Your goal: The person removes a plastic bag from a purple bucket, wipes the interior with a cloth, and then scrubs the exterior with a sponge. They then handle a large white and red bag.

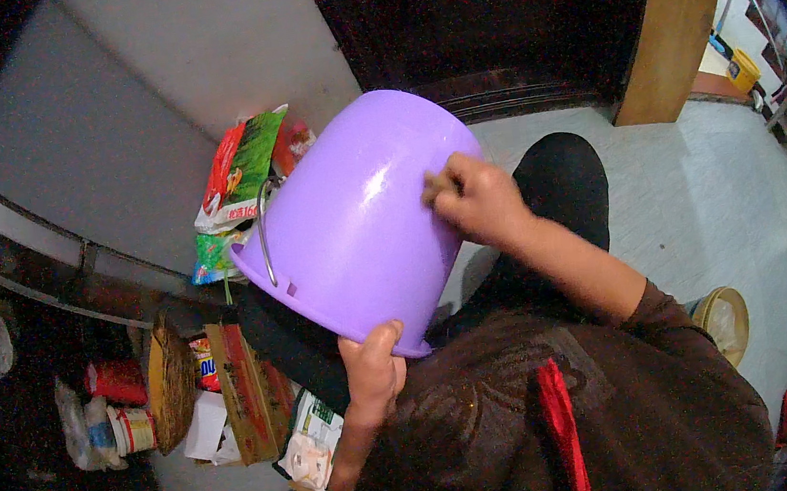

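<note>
A purple plastic bucket (368,212) lies tilted on its side over my lap, its rim towards me and its base pointing away. My left hand (375,366) grips the rim at the near edge, thumb on the outer wall. Against the bucket's right side, my right hand (479,200) is closed on a small brownish wad (439,189), possibly a cloth or scrubber; motion blurs it. The metal bail handle (264,237) hangs along the left of the rim. The bucket's inside is hidden from me.
Colourful plastic packets (242,175) stand beyond the bucket by a grey panel (101,132). At left are cardboard pieces (248,397), a white tub (132,429) and a red package (115,382). A beige bin (724,326) stands right on the tiled floor (706,212); a wooden board (664,44) rises behind.
</note>
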`<state>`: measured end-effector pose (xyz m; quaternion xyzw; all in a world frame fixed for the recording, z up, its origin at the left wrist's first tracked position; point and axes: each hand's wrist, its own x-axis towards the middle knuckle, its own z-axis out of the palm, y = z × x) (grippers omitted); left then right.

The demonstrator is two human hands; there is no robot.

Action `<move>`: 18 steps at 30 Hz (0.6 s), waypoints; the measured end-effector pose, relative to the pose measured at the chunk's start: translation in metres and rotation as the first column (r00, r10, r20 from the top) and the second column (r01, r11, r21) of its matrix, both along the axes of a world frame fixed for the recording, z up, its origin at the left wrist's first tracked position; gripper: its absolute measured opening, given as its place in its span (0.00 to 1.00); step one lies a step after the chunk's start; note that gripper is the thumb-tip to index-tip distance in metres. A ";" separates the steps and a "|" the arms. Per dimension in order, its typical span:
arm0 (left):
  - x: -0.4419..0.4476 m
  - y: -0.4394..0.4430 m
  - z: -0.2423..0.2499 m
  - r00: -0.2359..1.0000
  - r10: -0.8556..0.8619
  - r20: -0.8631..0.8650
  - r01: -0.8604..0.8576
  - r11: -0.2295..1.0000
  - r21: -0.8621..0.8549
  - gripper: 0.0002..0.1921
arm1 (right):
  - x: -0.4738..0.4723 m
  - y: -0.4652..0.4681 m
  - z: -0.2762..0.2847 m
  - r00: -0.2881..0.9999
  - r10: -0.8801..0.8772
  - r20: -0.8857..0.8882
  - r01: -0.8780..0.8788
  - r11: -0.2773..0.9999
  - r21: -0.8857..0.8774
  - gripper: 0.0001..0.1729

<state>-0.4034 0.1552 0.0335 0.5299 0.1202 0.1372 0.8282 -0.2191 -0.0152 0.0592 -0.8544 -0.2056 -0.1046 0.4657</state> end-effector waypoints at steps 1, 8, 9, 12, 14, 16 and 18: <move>0.000 0.001 0.000 1.000 0.006 -0.013 -0.006 1.000 -0.002 0.30 | -0.014 0.007 -0.005 0.997 0.079 -0.008 -0.079 0.994 -0.071 0.16; -0.002 0.003 -0.005 1.000 -0.004 -0.026 0.002 0.998 -0.061 0.28 | -0.050 0.030 -0.033 0.813 0.384 0.438 -0.386 0.918 -0.088 0.15; -0.001 0.003 -0.007 1.000 -0.013 -0.003 0.013 0.997 -0.071 0.28 | -0.039 0.028 -0.028 0.865 0.313 0.392 -0.330 0.944 -0.026 0.14; -0.001 0.003 -0.011 0.999 -0.033 0.013 0.034 0.997 -0.064 0.25 | 0.001 0.028 -0.001 0.970 0.080 0.228 -0.096 0.994 0.056 0.13; -0.002 0.004 -0.012 0.998 -0.057 -0.003 0.057 0.998 -0.015 0.20 | 0.019 0.033 0.022 0.981 -0.073 0.177 0.087 0.993 -0.074 0.11; -0.002 0.004 -0.012 0.998 -0.064 -0.001 0.064 0.998 0.003 0.19 | 0.008 0.043 0.037 0.947 0.152 0.283 -0.144 0.988 -0.048 0.10; -0.002 0.004 -0.011 0.997 -0.071 -0.005 0.071 0.997 0.009 0.19 | -0.019 0.052 0.043 0.889 0.407 0.208 -0.394 0.913 -0.103 0.08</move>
